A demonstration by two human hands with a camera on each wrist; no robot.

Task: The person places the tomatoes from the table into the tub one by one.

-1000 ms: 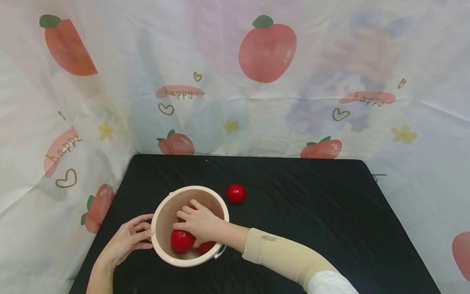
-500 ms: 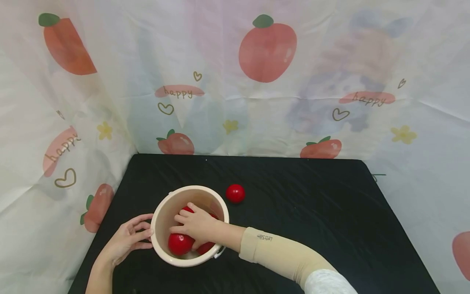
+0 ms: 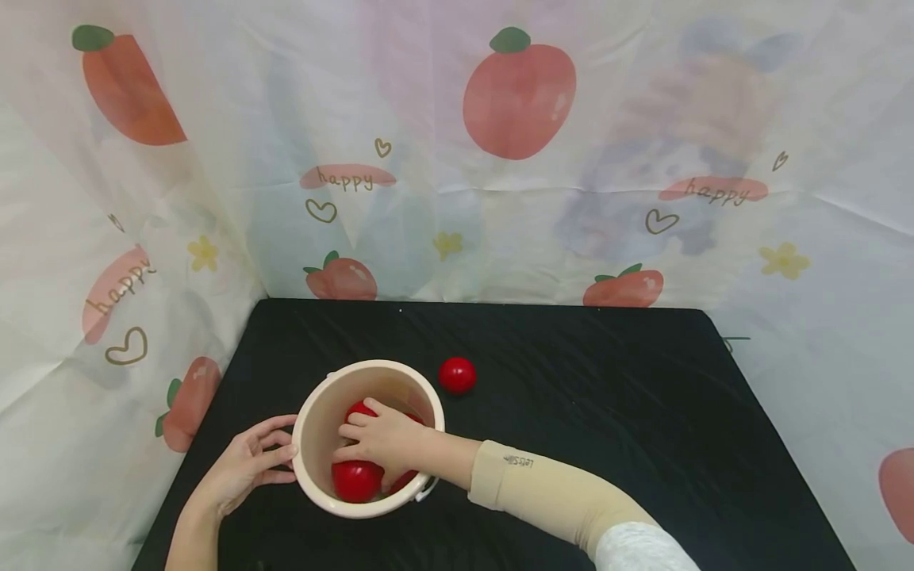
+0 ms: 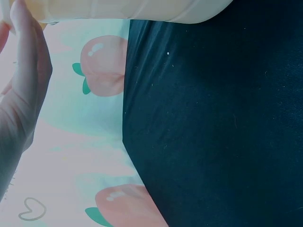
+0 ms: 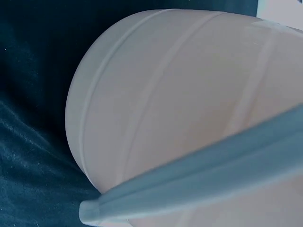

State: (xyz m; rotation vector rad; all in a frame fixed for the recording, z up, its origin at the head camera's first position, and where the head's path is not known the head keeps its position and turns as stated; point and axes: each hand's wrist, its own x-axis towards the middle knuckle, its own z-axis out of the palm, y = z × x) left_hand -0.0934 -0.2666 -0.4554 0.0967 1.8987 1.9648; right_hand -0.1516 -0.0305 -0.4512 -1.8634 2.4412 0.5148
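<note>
A cream bucket stands on the black-covered table, also filling much of the right wrist view with its ribbed wall and handle. My left hand touches the left side of its rim with fingers extended. Inside the bucket, my right hand reaches down among several red balls, fingers spread. One red ball lies against its thumb and index finger; another red ball shows behind the fingers. The hand partly hides the balls. In the left wrist view, the left hand meets the bucket's wall.
A loose red ball lies on the black tablecloth just right of the bucket's far side. Printed fabric curtains close off the back and left of the table.
Inside the bucket my right hand has shifted slightly, and the front red ball rolled left, then right and nearer. More of the rear balls shows. My left hand stays at the rim.
</note>
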